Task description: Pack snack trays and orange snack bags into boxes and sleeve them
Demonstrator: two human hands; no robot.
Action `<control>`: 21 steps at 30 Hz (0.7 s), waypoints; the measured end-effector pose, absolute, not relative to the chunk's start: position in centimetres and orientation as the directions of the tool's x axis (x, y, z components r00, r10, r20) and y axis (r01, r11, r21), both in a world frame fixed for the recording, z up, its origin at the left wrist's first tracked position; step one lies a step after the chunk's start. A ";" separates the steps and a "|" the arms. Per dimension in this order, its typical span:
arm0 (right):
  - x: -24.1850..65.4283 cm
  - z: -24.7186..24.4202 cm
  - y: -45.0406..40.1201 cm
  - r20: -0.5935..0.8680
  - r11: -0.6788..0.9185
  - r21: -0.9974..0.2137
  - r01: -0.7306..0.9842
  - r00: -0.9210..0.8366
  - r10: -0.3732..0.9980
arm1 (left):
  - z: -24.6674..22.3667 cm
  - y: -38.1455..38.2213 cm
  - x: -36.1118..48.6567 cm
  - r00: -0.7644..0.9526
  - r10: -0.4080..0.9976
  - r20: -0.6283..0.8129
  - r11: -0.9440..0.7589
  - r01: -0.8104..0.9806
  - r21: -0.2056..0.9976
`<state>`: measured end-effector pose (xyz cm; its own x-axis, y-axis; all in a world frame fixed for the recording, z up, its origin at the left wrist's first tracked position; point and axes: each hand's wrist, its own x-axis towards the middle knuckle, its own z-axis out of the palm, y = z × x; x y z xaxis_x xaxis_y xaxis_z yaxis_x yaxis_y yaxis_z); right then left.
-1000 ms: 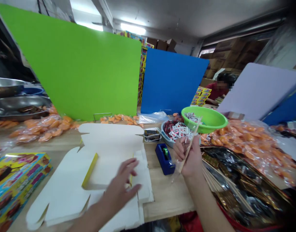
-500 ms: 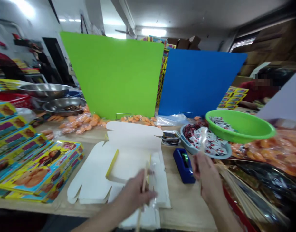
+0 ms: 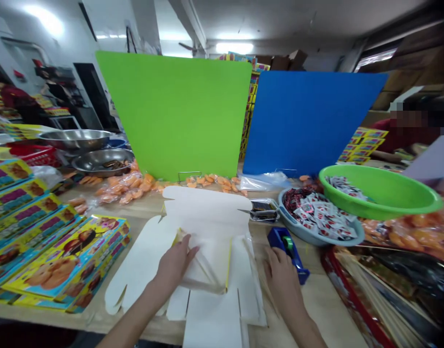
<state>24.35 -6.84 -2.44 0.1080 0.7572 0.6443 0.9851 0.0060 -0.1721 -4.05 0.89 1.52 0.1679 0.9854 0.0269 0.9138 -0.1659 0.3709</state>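
An unfolded white box (image 3: 140,263) lies in front of me, with a shallow recess edged in yellow at its middle. My left hand (image 3: 174,263) reaches over the recess's left edge, thumb apart from the fingers, gripping nothing visible. Under it in the recess lies a thin clear plastic packet (image 3: 207,270) with stick-like lines. My right hand (image 3: 282,278) is low over the table, right of the box, its fingers curled down. A blurred pale wooden stick (image 3: 268,294) shows beneath those fingers. Touching or close to that hand is the blue tape dispenser (image 3: 296,263) with green tape.
Printed yellow boxes (image 3: 67,258) are stacked left. Behind stand green (image 3: 178,116) and blue (image 3: 301,121) panels. A grey-blue basin (image 3: 287,217) holds sachets; a green basin (image 3: 388,193) overlaps it. Wrapped orange pieces (image 3: 125,188) line the back. Wooden sticks (image 3: 374,290) lie right.
My left hand has moved left and forward to the recess's left edge, and the stick has left its grasp. My right hand has come down and left beside the tape dispenser.
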 end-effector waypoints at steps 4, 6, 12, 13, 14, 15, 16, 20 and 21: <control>26.1 1.2 -0.9 0.569 0.046 -0.096 0.994 0.017 0.822 | 3.5 0.5 -4.6 0.339 0.938 0.075 -0.345 0.934 0.097; 27.3 2.2 2.3 0.490 0.062 0.008 0.998 -0.058 0.870 | 4.3 0.6 -5.2 0.576 0.816 0.054 -0.576 0.802 0.158; 29.8 1.2 8.2 0.423 0.228 0.056 0.972 -0.230 0.877 | 2.1 1.7 -6.6 0.902 0.431 0.006 -0.847 0.402 0.348; 30.1 1.1 8.5 0.424 0.250 0.056 0.967 -0.249 0.871 | 1.5 1.8 -6.5 0.913 0.408 0.006 -0.860 0.382 0.339; 30.3 1.1 8.5 0.431 0.265 0.053 0.963 -0.261 0.864 | 1.0 1.8 -6.5 0.916 0.400 -0.001 -0.865 0.378 0.329; 30.6 1.2 8.4 0.442 0.272 0.049 0.961 -0.266 0.857 | 0.6 1.8 -6.4 0.911 0.413 -0.008 -0.860 0.393 0.324; 30.9 1.4 8.1 0.459 0.276 0.043 0.960 -0.264 0.848 | 0.4 1.8 -6.4 0.898 0.439 -0.013 -0.847 0.419 0.326; 31.6 3.1 4.2 0.608 0.262 -0.016 0.965 -0.198 0.769 | 0.3 1.2 -6.5 0.834 0.551 0.024 -0.785 0.508 0.354; 31.6 3.6 2.6 0.655 0.268 -0.054 0.962 -0.169 0.737 | 0.4 1.0 -6.6 0.824 0.565 0.036 -0.780 0.519 0.349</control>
<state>31.61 2.62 3.61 -0.1691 0.7367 0.6547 0.9618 0.2684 -0.0536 -6.57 0.98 0.38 0.8243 0.5650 0.0362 0.5193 -0.7800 0.3492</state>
